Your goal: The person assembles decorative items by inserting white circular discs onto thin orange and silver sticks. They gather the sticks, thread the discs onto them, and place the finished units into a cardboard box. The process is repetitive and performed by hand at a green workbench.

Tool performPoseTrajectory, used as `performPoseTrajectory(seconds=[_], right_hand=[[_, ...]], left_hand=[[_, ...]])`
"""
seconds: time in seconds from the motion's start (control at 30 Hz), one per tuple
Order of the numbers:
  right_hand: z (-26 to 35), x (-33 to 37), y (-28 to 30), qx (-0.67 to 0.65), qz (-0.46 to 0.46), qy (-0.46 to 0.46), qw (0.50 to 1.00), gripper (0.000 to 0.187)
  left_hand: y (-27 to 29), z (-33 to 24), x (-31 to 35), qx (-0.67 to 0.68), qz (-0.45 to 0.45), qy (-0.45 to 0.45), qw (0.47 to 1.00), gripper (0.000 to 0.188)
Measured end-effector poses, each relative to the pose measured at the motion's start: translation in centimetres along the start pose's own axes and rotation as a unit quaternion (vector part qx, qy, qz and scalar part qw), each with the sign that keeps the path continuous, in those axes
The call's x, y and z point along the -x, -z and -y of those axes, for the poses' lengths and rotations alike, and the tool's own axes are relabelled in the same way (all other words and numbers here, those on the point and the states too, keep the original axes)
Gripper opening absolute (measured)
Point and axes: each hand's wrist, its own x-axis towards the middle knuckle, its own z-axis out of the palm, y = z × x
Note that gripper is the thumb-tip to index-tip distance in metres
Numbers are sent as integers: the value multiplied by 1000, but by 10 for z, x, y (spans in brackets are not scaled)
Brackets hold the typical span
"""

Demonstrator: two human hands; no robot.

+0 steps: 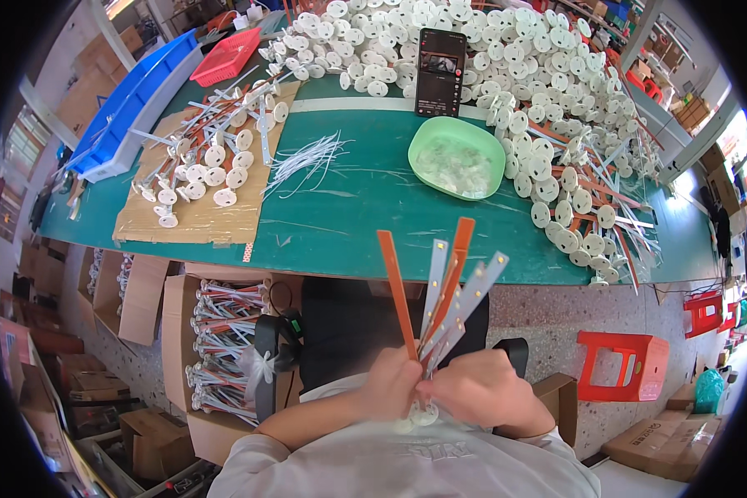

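Close to my body, a bundle of LED strips (450, 311) fans upward, some orange and some white with small yellow chips. White round discs (424, 415) show below my hands at the bundle's lower end. My left hand (393, 382) is closed around the lower part of the strips. Against the right side of the bundle is my right hand (480, 386), its fingers curled and slightly blurred. Whatever those fingers pinch is hidden. Ahead on the green table (340, 228) lie thin white ties (307, 163), left of a light green bowl (456, 124) holding small clear pieces.
A large heap of white-disc strips (548, 62) covers the table's back and right, with a phone (440, 73) propped against it. More strips lie on cardboard (191, 228) at left, near a blue bin (129, 104) and red basket (227, 56). A red stool (622, 367) stands right.
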Motion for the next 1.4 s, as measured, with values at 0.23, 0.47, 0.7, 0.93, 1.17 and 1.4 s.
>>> performPoseTrajectory(seconds=[0.23,0.47,0.7,0.93,1.17,1.4], right_hand=[[15,-24,2,217,166,9,962,27],[3,-16,-2,180,174,22,968,24],[-26,-2,-16,-48,54,-9,997,24],[-50,10,-18,-257,40,-99,961,14],[-77,7,-16,-365,27,-170,915,10],[-64,9,-37,-142,-60,-130,979,8]], left_hand=[[-5,14,-1,-180,-28,-106,978,49],[11,7,2,-118,20,91,989,34],[31,-2,-4,-26,122,94,988,28],[48,-12,-22,-30,198,31,979,32],[23,10,-19,239,89,93,963,44],[20,24,-12,180,-40,42,982,36]])
